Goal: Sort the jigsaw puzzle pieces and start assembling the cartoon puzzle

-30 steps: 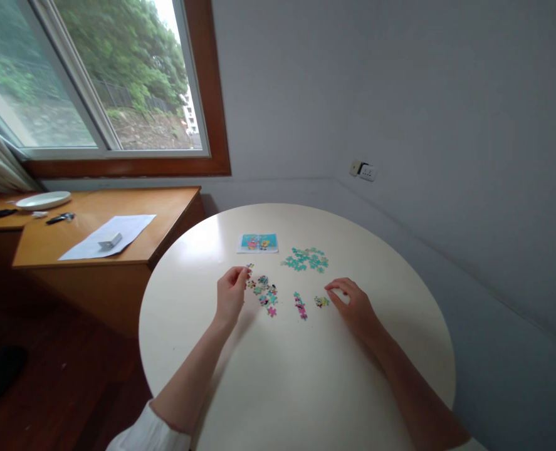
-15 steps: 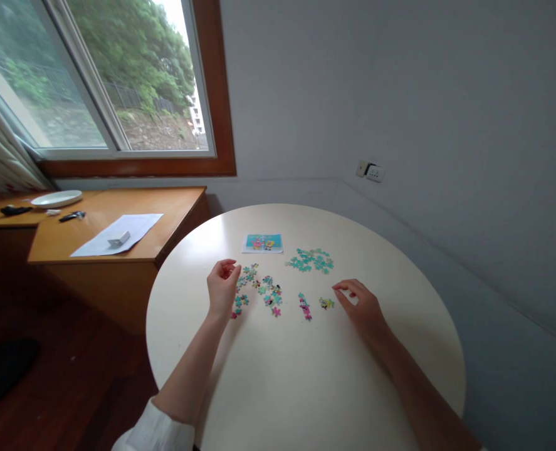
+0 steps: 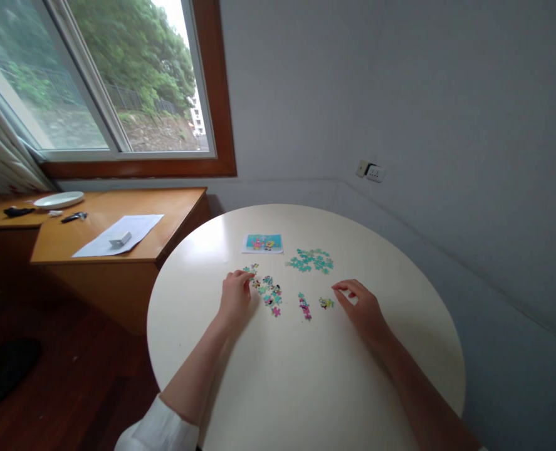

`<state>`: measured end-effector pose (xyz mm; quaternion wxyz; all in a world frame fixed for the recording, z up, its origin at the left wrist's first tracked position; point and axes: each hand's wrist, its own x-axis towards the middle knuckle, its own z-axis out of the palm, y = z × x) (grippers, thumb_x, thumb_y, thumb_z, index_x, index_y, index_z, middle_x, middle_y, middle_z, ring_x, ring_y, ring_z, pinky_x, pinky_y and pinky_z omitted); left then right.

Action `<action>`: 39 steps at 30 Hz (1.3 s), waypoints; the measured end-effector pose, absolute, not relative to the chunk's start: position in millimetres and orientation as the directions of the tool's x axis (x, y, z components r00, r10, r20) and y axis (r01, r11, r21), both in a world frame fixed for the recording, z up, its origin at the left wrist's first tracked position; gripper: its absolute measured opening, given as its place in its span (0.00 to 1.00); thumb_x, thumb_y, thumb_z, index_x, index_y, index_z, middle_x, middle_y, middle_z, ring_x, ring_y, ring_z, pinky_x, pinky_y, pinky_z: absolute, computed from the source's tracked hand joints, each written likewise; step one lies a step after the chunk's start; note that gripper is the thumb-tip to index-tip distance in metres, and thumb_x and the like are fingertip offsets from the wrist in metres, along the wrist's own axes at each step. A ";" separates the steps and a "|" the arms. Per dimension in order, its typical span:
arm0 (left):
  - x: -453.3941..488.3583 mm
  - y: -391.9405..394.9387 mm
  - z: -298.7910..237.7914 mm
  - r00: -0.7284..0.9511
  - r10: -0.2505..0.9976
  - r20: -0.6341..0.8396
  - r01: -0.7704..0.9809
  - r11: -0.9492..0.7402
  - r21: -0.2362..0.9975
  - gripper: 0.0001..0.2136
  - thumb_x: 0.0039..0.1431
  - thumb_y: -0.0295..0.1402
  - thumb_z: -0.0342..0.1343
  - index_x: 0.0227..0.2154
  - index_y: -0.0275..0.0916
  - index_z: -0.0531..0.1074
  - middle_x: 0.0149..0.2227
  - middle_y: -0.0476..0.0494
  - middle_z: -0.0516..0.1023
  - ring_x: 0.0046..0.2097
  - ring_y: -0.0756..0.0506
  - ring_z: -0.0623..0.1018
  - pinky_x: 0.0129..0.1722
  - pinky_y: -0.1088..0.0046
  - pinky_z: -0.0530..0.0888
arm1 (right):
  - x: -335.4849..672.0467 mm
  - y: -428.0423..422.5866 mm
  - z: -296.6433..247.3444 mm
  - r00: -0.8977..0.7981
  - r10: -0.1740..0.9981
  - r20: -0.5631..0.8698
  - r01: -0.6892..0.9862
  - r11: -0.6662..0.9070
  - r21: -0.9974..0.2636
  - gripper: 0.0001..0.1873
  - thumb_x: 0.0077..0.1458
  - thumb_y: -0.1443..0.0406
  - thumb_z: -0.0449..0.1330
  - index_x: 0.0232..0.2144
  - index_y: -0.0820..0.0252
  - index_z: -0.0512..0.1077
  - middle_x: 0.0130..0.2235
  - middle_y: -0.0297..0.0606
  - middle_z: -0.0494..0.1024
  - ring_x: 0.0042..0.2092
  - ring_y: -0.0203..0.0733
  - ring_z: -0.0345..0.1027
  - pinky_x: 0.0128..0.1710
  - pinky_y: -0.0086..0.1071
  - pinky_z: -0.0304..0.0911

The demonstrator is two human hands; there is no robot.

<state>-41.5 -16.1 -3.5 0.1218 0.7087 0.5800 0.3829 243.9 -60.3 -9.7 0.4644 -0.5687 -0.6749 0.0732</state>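
Note:
My left hand (image 3: 236, 295) lies on the round cream table (image 3: 301, 376), fingers laid over the left side of a scatter of loose puzzle pieces (image 3: 269, 292). My right hand (image 3: 362, 304) rests on the table with curled fingers, fingertips just right of a small yellow-green piece cluster (image 3: 325, 303); whether it holds anything is hidden. A joined pink strip of pieces (image 3: 304, 306) lies between the hands. Further back are a heap of teal pieces (image 3: 311, 260) and a small reference picture (image 3: 262, 243).
A wooden desk (image 3: 118, 241) stands left of the table, carrying a paper sheet (image 3: 120, 234) with a small box, a white plate (image 3: 58, 200) and dark items. Behind is a window (image 3: 118, 81); a wall socket (image 3: 370, 171) sits at the right wall.
My left hand, raised and pinched half a second ago, has come down to the right onto the loose pieces, covering those at the left. My right hand has stayed in place.

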 end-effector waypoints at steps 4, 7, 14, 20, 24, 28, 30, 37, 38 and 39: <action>-37.5 -23.1 -5.9 0.149 0.944 0.293 0.878 -0.263 0.401 0.17 0.54 0.25 0.44 0.42 0.42 0.74 0.45 0.39 0.72 0.44 0.39 0.67 0.41 0.61 0.63 | 243.8 -60.6 -8.4 0.065 0.840 0.538 0.697 0.347 -0.627 0.09 0.49 0.61 0.53 0.26 0.57 0.71 0.31 0.39 0.75 0.34 0.42 0.68 0.30 0.34 0.63; -37.1 -27.2 -3.5 0.201 0.946 0.255 0.902 -0.280 0.329 0.17 0.56 0.28 0.43 0.41 0.44 0.75 0.48 0.39 0.70 0.45 0.38 0.65 0.42 0.60 0.61 | 243.6 -60.6 -8.5 0.064 0.842 0.535 0.696 0.346 -0.629 0.09 0.49 0.61 0.53 0.25 0.57 0.71 0.31 0.40 0.75 0.34 0.42 0.68 0.30 0.34 0.63; -38.1 -26.4 -1.5 0.195 0.952 0.235 0.904 -0.267 0.333 0.16 0.55 0.25 0.43 0.36 0.43 0.77 0.42 0.39 0.72 0.43 0.39 0.66 0.41 0.62 0.61 | 243.3 -60.5 -9.5 0.062 0.849 0.525 0.695 0.341 -0.633 0.09 0.49 0.61 0.53 0.26 0.58 0.71 0.31 0.40 0.75 0.34 0.42 0.68 0.30 0.34 0.63; -38.4 -26.8 -1.0 0.183 0.957 0.225 0.918 -0.248 0.309 0.17 0.54 0.25 0.44 0.40 0.43 0.75 0.44 0.38 0.71 0.44 0.39 0.65 0.41 0.62 0.60 | 243.2 -60.7 -9.1 0.060 0.851 0.523 0.692 0.342 -0.636 0.09 0.49 0.61 0.53 0.26 0.57 0.71 0.31 0.39 0.76 0.33 0.42 0.69 0.30 0.34 0.64; -38.6 -28.2 -1.3 0.194 0.957 0.217 0.921 -0.254 0.296 0.17 0.54 0.24 0.44 0.38 0.46 0.76 0.44 0.39 0.71 0.44 0.39 0.65 0.40 0.62 0.59 | 243.2 -60.7 -8.9 0.063 0.855 0.514 0.687 0.337 -0.644 0.09 0.49 0.61 0.53 0.26 0.57 0.71 0.31 0.39 0.76 0.33 0.42 0.69 0.30 0.34 0.64; -38.4 -27.6 -2.0 0.175 0.956 0.235 0.916 -0.246 0.316 0.17 0.54 0.25 0.44 0.35 0.44 0.77 0.42 0.39 0.71 0.43 0.39 0.65 0.40 0.62 0.59 | 243.0 -60.6 -9.1 0.059 0.855 0.516 0.684 0.342 -0.644 0.09 0.49 0.61 0.53 0.26 0.57 0.71 0.30 0.39 0.76 0.33 0.42 0.69 0.30 0.34 0.63; -38.4 -27.0 -2.4 0.167 0.956 0.242 0.914 -0.242 0.325 0.15 0.54 0.26 0.45 0.35 0.43 0.77 0.42 0.38 0.72 0.42 0.39 0.65 0.40 0.62 0.60 | 242.7 -60.6 -9.4 0.062 0.854 0.517 0.683 0.341 -0.646 0.09 0.49 0.61 0.53 0.26 0.57 0.71 0.30 0.39 0.76 0.33 0.42 0.69 0.30 0.34 0.63; -38.1 -27.1 -0.8 0.162 0.962 0.220 0.920 -0.228 0.318 0.11 0.54 0.28 0.47 0.35 0.41 0.75 0.42 0.38 0.71 0.44 0.39 0.65 0.41 0.62 0.60 | 242.5 -60.0 -10.2 0.064 0.859 0.508 0.679 0.335 -0.653 0.09 0.48 0.61 0.53 0.26 0.57 0.71 0.30 0.39 0.76 0.33 0.42 0.69 0.30 0.34 0.63; -37.9 -27.0 -0.6 0.160 0.963 0.217 0.921 -0.225 0.317 0.11 0.54 0.29 0.48 0.35 0.40 0.74 0.42 0.38 0.71 0.44 0.39 0.66 0.41 0.62 0.60 | 242.6 -59.8 -10.4 0.060 0.860 0.508 0.679 0.337 -0.652 0.09 0.48 0.61 0.53 0.26 0.57 0.71 0.30 0.39 0.76 0.33 0.42 0.69 0.30 0.34 0.64; -37.7 -26.8 -0.5 0.158 0.964 0.213 0.923 -0.220 0.316 0.10 0.54 0.29 0.48 0.35 0.40 0.74 0.42 0.38 0.71 0.44 0.39 0.66 0.41 0.63 0.60 | 242.6 -59.7 -10.6 0.059 0.860 0.508 0.679 0.338 -0.651 0.09 0.48 0.61 0.53 0.26 0.57 0.71 0.30 0.39 0.76 0.33 0.42 0.69 0.30 0.34 0.64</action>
